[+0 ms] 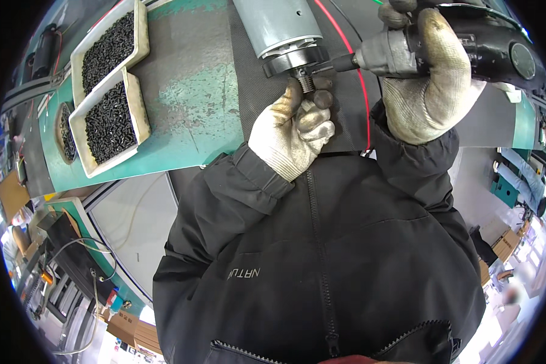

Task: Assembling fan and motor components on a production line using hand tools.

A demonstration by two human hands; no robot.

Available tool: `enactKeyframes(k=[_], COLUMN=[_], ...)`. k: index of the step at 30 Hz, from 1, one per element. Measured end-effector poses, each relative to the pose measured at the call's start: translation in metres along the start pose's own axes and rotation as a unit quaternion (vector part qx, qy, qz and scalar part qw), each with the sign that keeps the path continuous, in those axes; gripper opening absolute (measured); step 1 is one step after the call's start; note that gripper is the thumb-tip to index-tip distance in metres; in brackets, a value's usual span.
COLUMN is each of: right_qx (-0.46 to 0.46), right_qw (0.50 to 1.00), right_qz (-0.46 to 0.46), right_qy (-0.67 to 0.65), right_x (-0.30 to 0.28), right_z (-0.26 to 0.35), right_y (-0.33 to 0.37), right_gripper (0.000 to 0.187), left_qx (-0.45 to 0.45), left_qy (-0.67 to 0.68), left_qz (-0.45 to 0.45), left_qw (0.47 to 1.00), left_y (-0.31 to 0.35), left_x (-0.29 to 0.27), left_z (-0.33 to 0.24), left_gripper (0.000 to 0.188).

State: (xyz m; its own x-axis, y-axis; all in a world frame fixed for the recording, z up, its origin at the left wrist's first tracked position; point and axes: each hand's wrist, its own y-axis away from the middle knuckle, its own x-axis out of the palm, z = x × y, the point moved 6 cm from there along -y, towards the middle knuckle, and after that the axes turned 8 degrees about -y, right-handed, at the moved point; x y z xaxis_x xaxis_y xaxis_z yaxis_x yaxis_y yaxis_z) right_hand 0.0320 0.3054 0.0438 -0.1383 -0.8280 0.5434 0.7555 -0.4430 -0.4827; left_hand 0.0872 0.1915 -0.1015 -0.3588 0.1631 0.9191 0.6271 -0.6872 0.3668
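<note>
A grey cylindrical motor (pixel 279 24) lies on the bench with a black end ring (pixel 294 59) toward me. From that ring sticks out a short threaded shaft (pixel 306 82). My left hand (pixel 294 130), in a white glove with dark, worn fingertips, pinches the shaft between thumb and fingers. In my gloved right hand (pixel 434 79) is a black and grey power screwdriver (pixel 394 53), its fingers wrapped round the body. The tool lies level, and its bit (pixel 332 64) reaches left to the ring's edge beside the shaft; whether it seats in a screw I cannot tell.
Two white bins (pixel 141 115) full of small black screws stand at the left, with a round dish (pixel 65 133) of more beside them. A red cable (pixel 365 100) runs over the dark mat (pixel 252 91) between motor and tool. Other people are visible at the far right.
</note>
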Motion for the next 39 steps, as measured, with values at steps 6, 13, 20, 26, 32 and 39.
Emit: enactKeyframes(k=[6, 13, 20, 26, 32, 39], right_qx=[-0.005, 0.065, 0.056, -0.070, -0.082, -0.060], right_qw=[1.000, 0.990, 0.990, 0.997, 0.995, 0.995], right_qz=[0.025, 0.054, 0.008, 0.021, 0.003, -0.014], right_qy=[-0.016, -0.112, -0.129, 0.020, 0.061, 0.084], right_x=[0.007, 0.011, -0.039, -0.044, -0.038, -0.033], right_z=[-0.004, -0.003, 0.013, 0.009, 0.030, 0.029], right_y=[0.005, 0.009, -0.012, -0.004, -0.001, 0.000], right_gripper=[0.052, 0.056, 0.033, 0.058, 0.060, 0.062], left_qx=[-0.005, 0.059, 0.099, 0.029, 0.012, 0.027], left_qy=[-0.025, -0.109, -0.754, -0.538, -0.435, -0.366], left_qz=[-0.021, -0.089, -0.203, -0.116, -0.038, -0.040], left_qw=[0.999, 0.988, 0.616, 0.835, 0.899, 0.929], left_y=[0.003, 0.002, 0.002, -0.022, -0.035, -0.035], left_x=[0.001, -0.004, 0.043, 0.022, 0.021, 0.019], left_z=[0.001, -0.003, -0.028, -0.005, 0.010, 0.010], left_gripper=[0.035, 0.031, 0.025, 0.031, 0.029, 0.024])
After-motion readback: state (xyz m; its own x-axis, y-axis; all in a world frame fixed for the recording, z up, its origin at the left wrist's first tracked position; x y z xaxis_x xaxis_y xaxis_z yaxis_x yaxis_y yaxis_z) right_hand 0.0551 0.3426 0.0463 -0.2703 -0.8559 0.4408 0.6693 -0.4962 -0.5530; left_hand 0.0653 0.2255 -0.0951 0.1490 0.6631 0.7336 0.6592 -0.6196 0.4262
